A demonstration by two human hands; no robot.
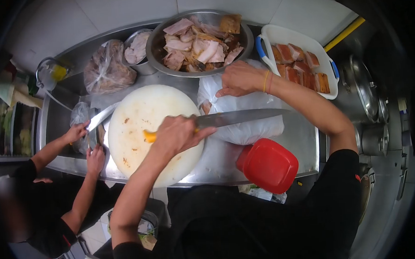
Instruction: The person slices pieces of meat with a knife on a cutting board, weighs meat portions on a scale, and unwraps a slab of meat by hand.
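My left hand (pixel 175 137) is closed round the yellow handle (pixel 149 136) of a large knife, above the right part of a round white cutting board (pixel 136 105). The wide blade (pixel 249 116) points right, over a white plastic bag (pixel 254 131). Near the lower rim of a metal bowl of meat pieces (pixel 203 50), my right hand (pixel 243 78) is over the bag's upper part, fingers curled under, thumb towards the left. What its fingers hold, if anything, is hidden. Small brown scraps lie on the board.
At the left a co-worker's hands (pixel 86 145) hold another knife (pixel 102 116) beside the board. A red container (pixel 270 166) stands at the front edge. Behind are a tied bag of meat (pixel 109 69), a metal pot (pixel 140 53) and a white tub of meat blocks (pixel 325 53).
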